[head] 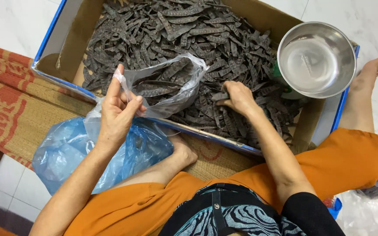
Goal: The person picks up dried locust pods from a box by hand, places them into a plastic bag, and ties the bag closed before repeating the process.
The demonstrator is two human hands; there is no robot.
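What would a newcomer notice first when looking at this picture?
First, the heap of dark dried pods filling the cardboard box at the top. Next, the shiny steel bowl on the box's right corner. Then the hands: the left hand holds open a clear plastic bag of pods, and the right hand grasps pods in the box.

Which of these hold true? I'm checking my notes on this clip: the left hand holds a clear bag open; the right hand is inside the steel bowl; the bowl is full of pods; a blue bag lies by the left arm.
1. The left hand holds a clear plastic bag open: true.
2. The right hand is inside the steel bowl: false, it grips dark pods in the cardboard box.
3. The bowl is full of pods: false, it looks empty.
4. A blue bag lies by the left arm: true.
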